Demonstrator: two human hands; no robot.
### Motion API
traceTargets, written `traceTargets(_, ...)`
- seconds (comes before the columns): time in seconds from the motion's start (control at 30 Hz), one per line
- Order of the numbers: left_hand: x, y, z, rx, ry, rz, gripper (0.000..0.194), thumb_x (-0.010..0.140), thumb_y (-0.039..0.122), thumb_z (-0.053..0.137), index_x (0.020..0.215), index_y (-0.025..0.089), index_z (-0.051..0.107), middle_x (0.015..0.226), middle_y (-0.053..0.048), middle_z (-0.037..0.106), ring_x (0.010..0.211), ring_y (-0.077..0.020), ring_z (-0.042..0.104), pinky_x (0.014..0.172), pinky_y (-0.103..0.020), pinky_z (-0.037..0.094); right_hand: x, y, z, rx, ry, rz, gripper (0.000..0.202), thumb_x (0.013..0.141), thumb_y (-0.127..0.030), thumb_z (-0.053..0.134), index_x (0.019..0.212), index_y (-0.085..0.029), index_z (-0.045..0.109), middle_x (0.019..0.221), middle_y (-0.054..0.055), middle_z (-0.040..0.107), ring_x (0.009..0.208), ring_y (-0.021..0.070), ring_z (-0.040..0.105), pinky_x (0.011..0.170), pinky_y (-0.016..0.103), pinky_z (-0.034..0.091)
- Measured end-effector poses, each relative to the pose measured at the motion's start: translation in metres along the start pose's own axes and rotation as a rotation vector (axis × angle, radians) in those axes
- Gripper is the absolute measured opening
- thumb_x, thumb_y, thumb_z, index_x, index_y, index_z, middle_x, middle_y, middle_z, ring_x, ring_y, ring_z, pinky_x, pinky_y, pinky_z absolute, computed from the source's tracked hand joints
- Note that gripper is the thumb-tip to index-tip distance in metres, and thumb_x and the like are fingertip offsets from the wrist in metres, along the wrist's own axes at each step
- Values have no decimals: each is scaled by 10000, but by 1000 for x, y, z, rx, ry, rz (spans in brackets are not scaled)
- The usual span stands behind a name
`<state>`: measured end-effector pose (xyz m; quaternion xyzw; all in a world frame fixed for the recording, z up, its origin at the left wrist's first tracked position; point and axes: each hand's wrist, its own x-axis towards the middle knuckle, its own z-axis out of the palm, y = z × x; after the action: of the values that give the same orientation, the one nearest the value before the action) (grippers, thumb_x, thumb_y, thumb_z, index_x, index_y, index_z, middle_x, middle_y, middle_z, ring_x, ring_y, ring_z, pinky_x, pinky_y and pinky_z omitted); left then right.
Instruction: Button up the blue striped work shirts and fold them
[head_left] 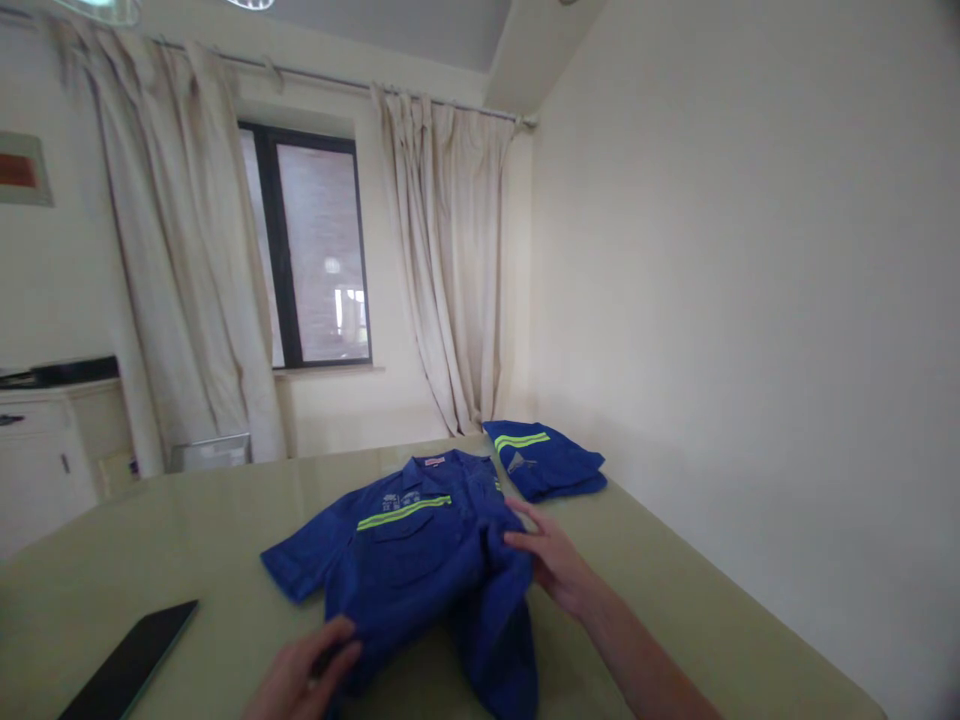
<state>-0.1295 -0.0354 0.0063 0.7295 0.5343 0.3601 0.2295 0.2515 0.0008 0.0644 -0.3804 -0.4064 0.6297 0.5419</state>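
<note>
A blue short-sleeved work shirt (409, 560) with a yellow-green reflective stripe lies on the table, collar toward the far side. Its left sleeve spreads flat, while the right side is bunched and folded inward. My left hand (311, 665) pinches the shirt's near left edge, its fingers curled at the hem. On the other side, my right hand (551, 560) grips the bunched cloth, with thumb and fingertips against the folds. Part of that grip is hidden by the fabric.
A folded blue garment (551, 465) with a similar stripe lies at the table's far right corner. A dark flat panel (131, 665) rests at the near left of the pale green table (247, 500). A wall (712, 380) runs along the right side.
</note>
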Motion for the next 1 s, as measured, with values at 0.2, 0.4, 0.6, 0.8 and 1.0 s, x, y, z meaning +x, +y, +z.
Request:
traceTargets(0.2,48,-12,-68,-115,343,-188,589,820,711,543,1087,221,732,933,-34,807,913,-300,764,829,-399,640,1,-70,-1,107,-61,-292,856,813,-431,812,1515,-397,325,1370,36,639,1133,219,683,975,398,527)
traceTargets(0.4,-3,-27,-27,390,235,188,492,865,642,590,1239,339,698,1319,-26,711,1234,-298,645,1097,-476,493,-61,19,-28,-517,-292,-181,1222,695,-603,854,1632,-270,144,1539,180,472,1426,353,439,1169,538,317)
traceTargets(0.6,-10,-7,22,694,-32,234,631,872,588,618,1458,367,540,1529,-65,539,1458,-388,400,1218,-635,207,-85,95,5,-1191,-217,-185,1252,665,-379,828,1641,-194,66,1606,200,371,1426,417,406,1194,546,282)
traceTargets(0.8,23,2,2,623,-18,128,417,876,154,430,1070,325,758,1176,-46,767,1234,-277,634,1236,-570,198,-79,48,-8,-1113,-32,-370,861,769,-86,440,1605,-240,300,1550,86,489,1371,245,509,1194,429,338)
traceTargets(1.0,-22,-10,-29,157,-261,-9,359,869,568,504,1061,402,757,1086,38,795,1050,-283,709,963,-417,589,-128,-9,-69,-1169,46,-461,505,850,-268,539,1342,-289,649,1418,93,611,1341,316,529,1179,487,354)
